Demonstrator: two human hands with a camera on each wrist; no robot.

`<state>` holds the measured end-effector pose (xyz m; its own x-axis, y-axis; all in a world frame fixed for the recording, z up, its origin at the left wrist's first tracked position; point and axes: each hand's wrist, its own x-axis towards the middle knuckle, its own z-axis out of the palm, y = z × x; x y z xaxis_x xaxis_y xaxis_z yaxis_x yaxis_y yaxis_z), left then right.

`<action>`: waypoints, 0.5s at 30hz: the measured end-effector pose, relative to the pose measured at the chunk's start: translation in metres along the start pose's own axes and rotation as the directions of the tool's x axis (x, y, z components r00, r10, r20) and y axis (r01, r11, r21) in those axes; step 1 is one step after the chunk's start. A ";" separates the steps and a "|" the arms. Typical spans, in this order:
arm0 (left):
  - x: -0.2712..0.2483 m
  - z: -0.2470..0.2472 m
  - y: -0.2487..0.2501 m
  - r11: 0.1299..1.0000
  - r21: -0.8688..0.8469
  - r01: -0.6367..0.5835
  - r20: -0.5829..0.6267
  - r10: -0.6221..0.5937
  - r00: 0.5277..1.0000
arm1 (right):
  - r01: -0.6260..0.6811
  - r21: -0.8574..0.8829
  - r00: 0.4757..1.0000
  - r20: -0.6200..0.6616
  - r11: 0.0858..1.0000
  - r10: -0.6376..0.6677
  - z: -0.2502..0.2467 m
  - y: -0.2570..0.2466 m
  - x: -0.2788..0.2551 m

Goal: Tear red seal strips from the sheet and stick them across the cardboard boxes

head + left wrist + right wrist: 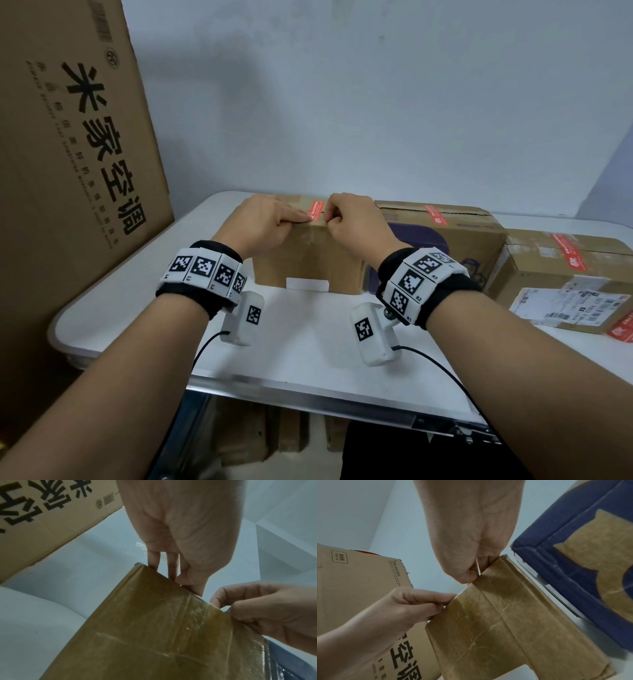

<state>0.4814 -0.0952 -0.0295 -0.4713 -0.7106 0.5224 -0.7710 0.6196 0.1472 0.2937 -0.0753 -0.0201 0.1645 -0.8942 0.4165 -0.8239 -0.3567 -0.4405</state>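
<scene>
Hands (270,219) on taped cardboard box (308,260)

Packing room: sealed parcels (561,274) (shipping-labelled), folding table (308,342).

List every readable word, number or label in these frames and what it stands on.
"米家空调": large leaning carton.
"KFR-35G/S1A1": same carton, right wrist view.
"L3", "R2", "R3": wrist marker bands.
Red seal strips, the shipping label and the carton's small print: too blurred to read.

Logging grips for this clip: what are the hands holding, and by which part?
Both the left hand and right hand press on the red seal strip at the box's top front edge; a real grip cannot be told.
</scene>
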 end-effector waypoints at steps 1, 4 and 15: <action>0.000 0.001 0.001 1.000 0.001 0.018 -0.011 -0.018 1.000 | -0.002 0.001 1.000 0.003 1.000 0.002 0.000 0.000 0.000; -0.001 0.003 0.003 0.996 -0.031 0.083 -0.051 -0.084 0.995 | 0.004 0.009 1.000 0.002 1.000 -0.004 0.000 0.001 0.001; 0.004 -0.001 0.031 0.874 -0.382 0.299 -0.180 -0.388 0.904 | 0.030 0.109 0.993 0.113 0.994 -0.042 -0.011 0.003 0.004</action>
<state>0.4562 -0.0781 -0.0221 -0.0500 -0.8226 0.5664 -0.6516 0.4567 0.6057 0.2863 -0.0770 -0.0106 0.2593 -0.9030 0.3425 -0.7546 -0.4108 -0.5118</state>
